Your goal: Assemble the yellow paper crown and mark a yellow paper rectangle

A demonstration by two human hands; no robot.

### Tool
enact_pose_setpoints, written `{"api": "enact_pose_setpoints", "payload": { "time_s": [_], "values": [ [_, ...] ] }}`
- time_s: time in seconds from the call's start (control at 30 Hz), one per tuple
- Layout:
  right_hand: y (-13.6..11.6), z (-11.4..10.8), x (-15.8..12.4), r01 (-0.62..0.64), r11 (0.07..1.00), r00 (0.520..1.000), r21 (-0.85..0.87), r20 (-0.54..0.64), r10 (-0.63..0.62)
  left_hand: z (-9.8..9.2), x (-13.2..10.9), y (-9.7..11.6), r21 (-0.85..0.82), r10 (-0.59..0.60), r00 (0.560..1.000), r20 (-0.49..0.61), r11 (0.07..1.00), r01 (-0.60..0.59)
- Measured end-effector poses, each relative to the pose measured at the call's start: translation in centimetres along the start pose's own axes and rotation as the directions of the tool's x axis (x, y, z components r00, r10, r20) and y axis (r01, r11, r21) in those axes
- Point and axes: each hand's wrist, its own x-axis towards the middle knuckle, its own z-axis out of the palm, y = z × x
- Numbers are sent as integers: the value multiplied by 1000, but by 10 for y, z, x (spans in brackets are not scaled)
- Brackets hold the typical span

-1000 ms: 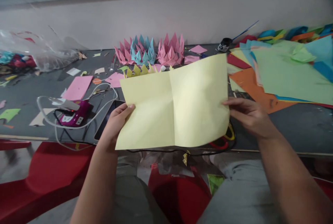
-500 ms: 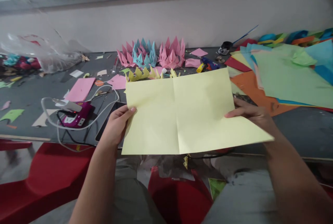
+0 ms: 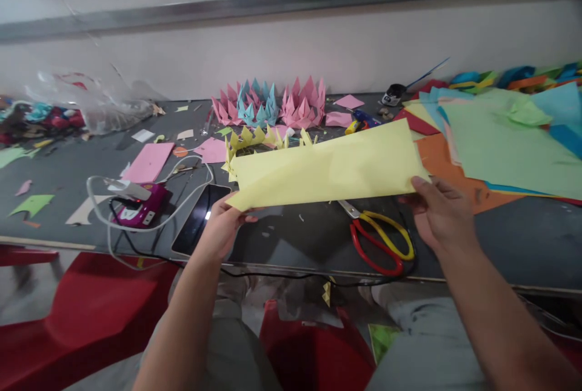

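Observation:
A yellow sheet of paper [image 3: 327,167] hangs above the table, doubled over into a long band. My left hand [image 3: 222,221] is closed on its lower left corner, and my right hand [image 3: 439,206] pinches the lower right end with the thumb on top. Below the paper lie scissors [image 3: 382,242] with one red and one yellow handle; their blades are mostly hidden by the sheet. Behind it stand yellow folded paper points [image 3: 248,138], partly covered. Farther back are pink [image 3: 303,106] and blue [image 3: 257,106] folded paper crowns.
A phone [image 3: 197,221] and a purple power adapter [image 3: 145,206] with looping cables lie at left. Coloured paper sheets [image 3: 509,142] are stacked at right. A glue gun [image 3: 364,119] and a small black jar [image 3: 393,95] sit at the back. Red chairs [image 3: 104,306] stand below the table edge.
The yellow paper, earlier spread out with a middle crease facing me, is now doubled into a narrower band. The scissors and more of the phone have come into sight.

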Motion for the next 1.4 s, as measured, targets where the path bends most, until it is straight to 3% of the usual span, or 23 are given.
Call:
{"api": "enact_pose_setpoints", "payload": {
  "time_s": [0.13,0.23,0.33,0.43,0.57,0.8,0.93,1.03,1.13,1.4],
  "values": [
    [6,3,1,15,998,999,-57,-33,-17,2,-1,0,-90,-79,990,116,992,90],
    [10,3,-1,32,996,999,-86,-33,-35,6,-4,0,-137,-55,979,198,987,84],
    [12,2,-3,52,987,999,-152,5,-51,8,-5,-5,-41,43,995,86,998,-40],
    [13,-3,-3,87,974,996,-210,45,-79,7,-3,-9,50,23,1000,15,998,-24],
    [15,-8,-2,109,970,992,-215,89,-92,4,0,-8,57,10,1000,-21,998,-9],
    [19,-2,-7,171,973,971,-157,195,-139,5,2,-7,-7,193,971,-141,980,-196],
    [16,2,-5,102,991,981,-85,172,-87,6,2,-5,-22,187,968,-165,981,-194],
    [13,3,-3,-23,998,977,-61,209,35,3,3,-3,20,172,977,-122,985,-171],
    [14,1,-1,-133,984,957,-123,243,159,-2,3,-2,77,151,978,-145,987,-141],
    [22,-4,0,-65,971,970,-231,214,116,-8,2,0,139,172,964,-202,980,-145]
  ]
}}
